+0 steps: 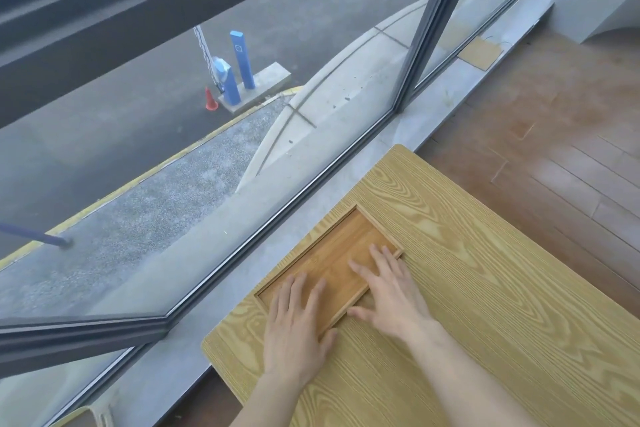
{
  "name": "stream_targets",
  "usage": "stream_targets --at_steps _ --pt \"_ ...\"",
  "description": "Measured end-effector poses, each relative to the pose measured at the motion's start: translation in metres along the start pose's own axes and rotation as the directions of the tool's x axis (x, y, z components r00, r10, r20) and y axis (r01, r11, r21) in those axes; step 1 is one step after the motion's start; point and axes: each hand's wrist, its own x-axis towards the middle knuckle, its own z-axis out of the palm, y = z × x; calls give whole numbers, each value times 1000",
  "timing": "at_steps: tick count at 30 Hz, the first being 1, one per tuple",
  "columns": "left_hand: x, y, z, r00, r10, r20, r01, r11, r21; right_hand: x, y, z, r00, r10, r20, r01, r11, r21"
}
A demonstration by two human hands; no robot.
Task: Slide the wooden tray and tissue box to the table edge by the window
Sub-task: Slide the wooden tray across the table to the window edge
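The wooden tray point(341, 246), a shallow brown rectangle with a raised rim, lies on the light wood-grain table point(485, 288) close to its window-side edge. My left hand point(296, 329) rests flat on the tray's near-left end, fingers spread inside it and thumb against the near rim. My right hand point(389, 295) lies flat on the tray's right part, fingers spread toward its far right corner. Neither hand grips anything. No tissue box is in view.
A grey stone sill point(277, 250) runs between the table edge and the large window point(207, 149). A dark window post point(429, 28) stands at the far end. Brown wooden floor point(554, 149) lies to the right of the table.
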Motion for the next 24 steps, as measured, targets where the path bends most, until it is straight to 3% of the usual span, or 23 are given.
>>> stream_targets --at_steps 24 --pt "21 1 -3 998 -54 18 54 999 0 24 -2 0 1000 -12 17 12 1000 -15"
